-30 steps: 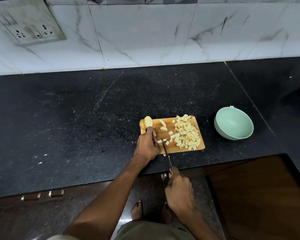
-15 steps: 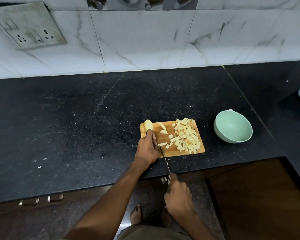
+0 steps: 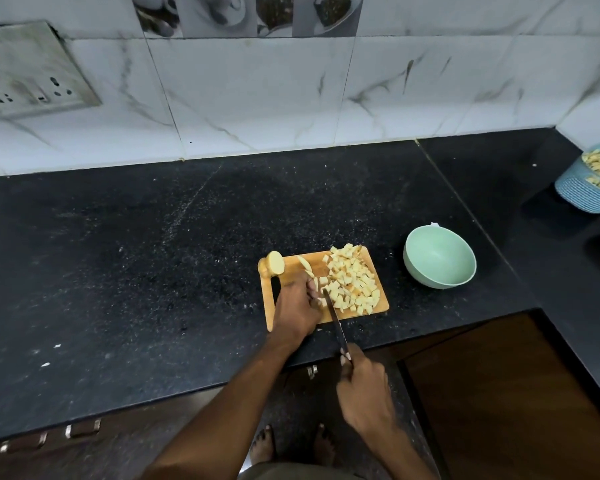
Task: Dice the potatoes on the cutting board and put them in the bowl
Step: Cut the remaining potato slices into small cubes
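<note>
Keep left hand pinching potato strips at 9 o'clock of knife, right hand gripping handle, chop slowly, fingertips tucked back.

Black speckled stone on the bench, polished, with a dull sheen. The cutting board looks like light wood, smooth and matt. Pale diced potatoes show moist, cut faces. The bowl is mint green, smooth, looks like matt plastic. A dark knife blade, probably metal. Behind, glossy marble-pattern wall tiles. At far right, a blue ribbed basket, plastic by the look.
</note>
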